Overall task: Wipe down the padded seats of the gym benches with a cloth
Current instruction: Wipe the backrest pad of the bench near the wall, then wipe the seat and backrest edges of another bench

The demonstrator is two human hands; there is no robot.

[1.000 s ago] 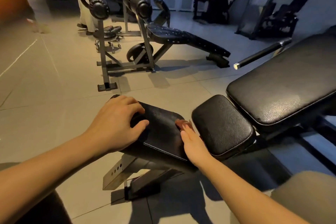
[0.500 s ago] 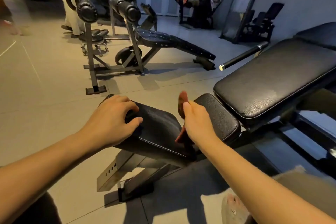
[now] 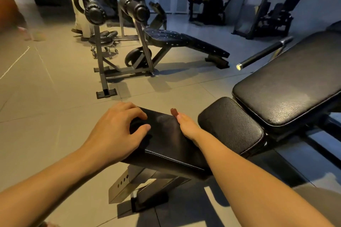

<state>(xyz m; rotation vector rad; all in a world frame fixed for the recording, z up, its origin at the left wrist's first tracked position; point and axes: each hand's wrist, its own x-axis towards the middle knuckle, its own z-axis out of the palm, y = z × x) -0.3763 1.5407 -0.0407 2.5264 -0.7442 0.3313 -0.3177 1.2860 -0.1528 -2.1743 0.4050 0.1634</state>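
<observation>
Two hands were on the small front pad (image 3: 166, 140) of the near bench. The left hand (image 3: 114, 134) gripped the pad's left edge, fingers curled over it and thumb on top, steadying it. The right hand (image 3: 186, 127) lay edge-on along the pad's right side with its fingers straight. It pressed the reddish cloth (image 3: 173, 112) against the pad, and only a tip of the cloth showed past the fingertips. The thumb was hidden, so I could not tell whether it pinched the cloth.

Step, as judged: wiping the right side of this first pad, early in the task. The middle seat pad (image 3: 230, 125) just beside it, the long back pad (image 3: 287, 86) and the other bench (image 3: 184, 42) well behind looked still to do.

Next move probably called for dragging the cloth across or down the pad with firm flat pressure, left hand bracing, then shifting over to the middle pad.

Versus half a second earlier, the right hand had dropped from a raised pose in the gap between the two pads, with much of the cloth showing, back onto the pad's right edge. The left-hand grip was unchanged.
</observation>
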